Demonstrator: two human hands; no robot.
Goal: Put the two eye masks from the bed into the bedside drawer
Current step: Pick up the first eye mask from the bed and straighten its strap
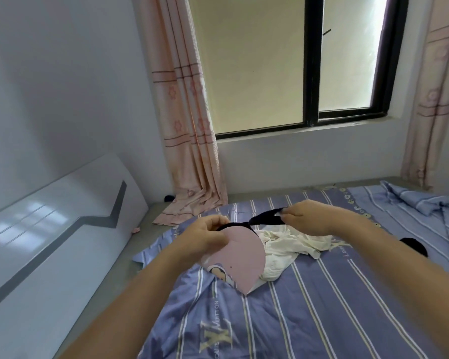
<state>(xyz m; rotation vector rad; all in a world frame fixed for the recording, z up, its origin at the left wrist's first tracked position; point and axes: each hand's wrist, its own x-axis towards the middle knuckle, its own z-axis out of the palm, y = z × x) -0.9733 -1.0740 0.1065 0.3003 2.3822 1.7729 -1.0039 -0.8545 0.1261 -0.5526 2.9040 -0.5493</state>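
A pink eye mask (240, 257) with a cartoon print hangs above the bed, and my left hand (205, 235) pinches its upper left edge. Its black elastic strap (263, 219) stretches to the right, where my right hand (303, 216) grips the strap's end. A dark object (415, 244), possibly a second eye mask, lies on the bed behind my right forearm and is partly hidden. No bedside drawer is in view.
A crumpled white cloth (290, 247) lies on the blue striped sheet (322, 307) just behind the pink mask. A white headboard (49, 229) runs along the left. Pink curtains (189, 125) hang by the window, their hem on the mattress. A bunched blue pillowcase (415, 200) lies at the far right.
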